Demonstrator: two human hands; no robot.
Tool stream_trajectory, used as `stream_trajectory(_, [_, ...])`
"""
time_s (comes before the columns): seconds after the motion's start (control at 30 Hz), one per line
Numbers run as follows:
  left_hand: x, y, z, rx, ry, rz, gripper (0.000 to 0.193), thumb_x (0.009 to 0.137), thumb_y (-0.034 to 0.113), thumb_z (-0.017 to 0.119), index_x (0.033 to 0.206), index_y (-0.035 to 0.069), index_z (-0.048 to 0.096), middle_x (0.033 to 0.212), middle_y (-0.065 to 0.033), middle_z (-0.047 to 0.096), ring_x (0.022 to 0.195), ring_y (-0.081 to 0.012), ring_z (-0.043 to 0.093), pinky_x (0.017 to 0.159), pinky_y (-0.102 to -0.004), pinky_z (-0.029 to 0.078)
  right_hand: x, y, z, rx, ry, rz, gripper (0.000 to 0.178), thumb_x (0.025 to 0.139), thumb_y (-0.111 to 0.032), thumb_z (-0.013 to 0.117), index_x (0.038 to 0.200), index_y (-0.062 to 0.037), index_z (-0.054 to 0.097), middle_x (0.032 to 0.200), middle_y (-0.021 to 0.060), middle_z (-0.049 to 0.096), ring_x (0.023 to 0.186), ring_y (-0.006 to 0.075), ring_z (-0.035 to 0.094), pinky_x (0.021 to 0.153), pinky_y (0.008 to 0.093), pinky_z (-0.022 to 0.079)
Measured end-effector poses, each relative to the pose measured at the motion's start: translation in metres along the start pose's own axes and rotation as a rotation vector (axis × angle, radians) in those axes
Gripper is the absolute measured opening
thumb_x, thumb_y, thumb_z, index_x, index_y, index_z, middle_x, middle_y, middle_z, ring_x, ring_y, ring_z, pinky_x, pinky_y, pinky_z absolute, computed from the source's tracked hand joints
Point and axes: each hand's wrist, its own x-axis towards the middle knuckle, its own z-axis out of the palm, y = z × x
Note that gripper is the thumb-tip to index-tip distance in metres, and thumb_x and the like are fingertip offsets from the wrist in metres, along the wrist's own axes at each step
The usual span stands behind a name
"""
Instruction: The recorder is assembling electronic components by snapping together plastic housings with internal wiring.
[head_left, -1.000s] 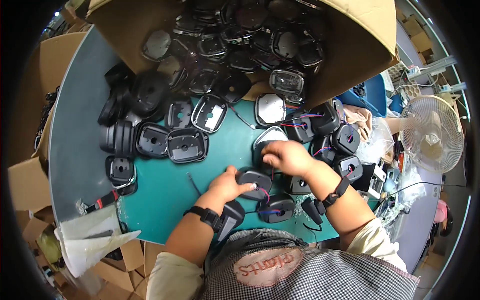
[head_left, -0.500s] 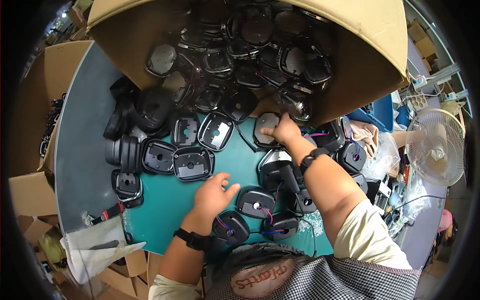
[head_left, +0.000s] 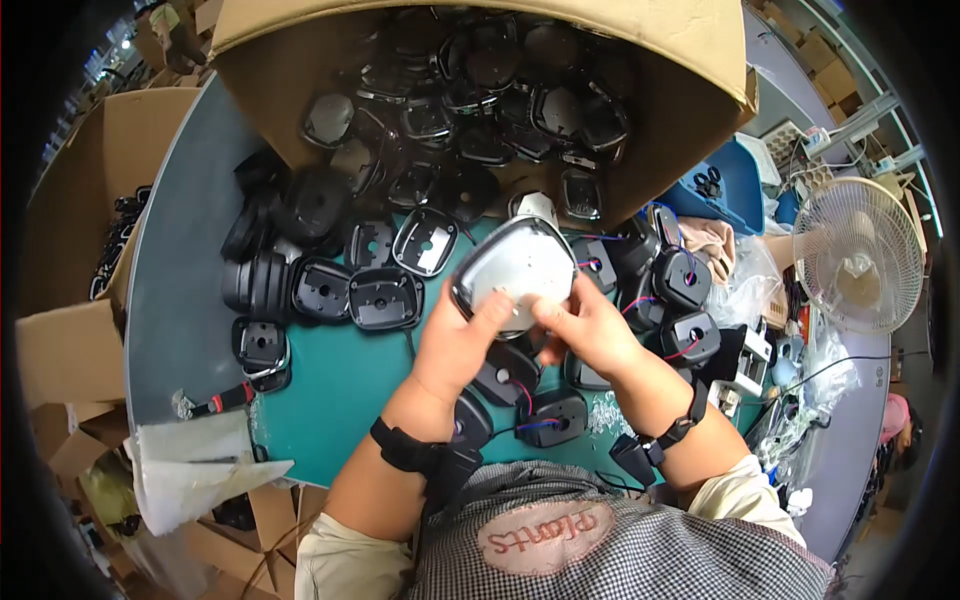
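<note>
Both hands hold one rounded black housing with a pale inner face point(head_left: 515, 268), lifted above the green table point(head_left: 340, 390). My left hand point(head_left: 455, 340) grips its lower left edge. My right hand point(head_left: 585, 325) pinches its lower right edge, thumb on the pale face. Under the hands lie black housings with red and blue wires point(head_left: 545, 415). A row of open black housings point(head_left: 385, 298) sits to the left of the hands.
A big tipped cardboard box point(head_left: 500, 100) full of black housings opens onto the table's far side. A white fan point(head_left: 860, 255) stands at the right, near a blue bin point(head_left: 720, 190). Cardboard boxes point(head_left: 70, 350) line the left edge; a pale bag point(head_left: 195, 470) hangs at front left.
My right hand came back from the box mouth with a housing. My left hand rose off the table and joined it, so both now hold the piece up close.
</note>
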Motion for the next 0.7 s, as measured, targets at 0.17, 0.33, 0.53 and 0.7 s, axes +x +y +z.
stream_trajectory(0.17, [-0.044, 0.021, -0.048, -0.086, 0.328, -0.091, 0.042, 0.093, 0.019, 0.062, 0.129, 0.000, 0.051, 0.116, -0.0080, 0.063, 0.102, -0.0160, 0.059, 0.092, -0.0322, 0.047, -0.048, 0.023, -0.001, -0.237, -0.190, 0.090, 0.040, 0.096, -0.012, 0.059, 0.133, 0.0010, 0.052, 0.072, 0.0027, 0.061, 0.054, 0.0077, 0.057, 0.051, 0.0222, 0.048])
stream_trajectory(0.33, [-0.127, -0.014, -0.134, 0.274, 0.437, -0.197, 0.043, 0.089, 0.020, 0.069, 0.122, -0.003, 0.055, 0.111, -0.0104, 0.065, 0.095, -0.0156, 0.063, 0.079, -0.0301, 0.054, -0.055, 0.049, 0.038, -0.135, -0.518, 0.175, 0.025, 0.098, -0.009, 0.054, 0.122, -0.0035, 0.056, 0.079, 0.0058, 0.066, 0.056, 0.0107, 0.062, 0.052, 0.0236, 0.051])
stream_trajectory(0.53, [-0.182, -0.100, -0.175, 0.522, 0.668, -0.425, 0.057, 0.085, 0.029, 0.075, 0.123, -0.004, 0.050, 0.107, -0.0160, 0.066, 0.084, -0.0214, 0.068, 0.057, -0.0301, 0.057, -0.026, 0.101, 0.115, 0.116, -0.772, 0.487, 0.034, 0.096, -0.002, 0.051, 0.129, -0.0025, 0.055, 0.109, 0.0141, 0.069, 0.095, 0.0198, 0.069, 0.081, 0.0296, 0.055])
stream_trajectory(0.7, [-0.165, -0.093, -0.164, 1.077, 0.184, -0.700, 0.066, 0.086, 0.046, 0.068, 0.126, -0.005, 0.051, 0.103, -0.0185, 0.066, 0.084, -0.0308, 0.067, 0.077, -0.0387, 0.054, -0.021, 0.127, 0.146, -0.077, -0.745, 0.309, 0.024, 0.094, -0.001, 0.057, 0.118, -0.0011, 0.062, 0.115, 0.0107, 0.068, 0.100, 0.0175, 0.067, 0.085, 0.0288, 0.053])
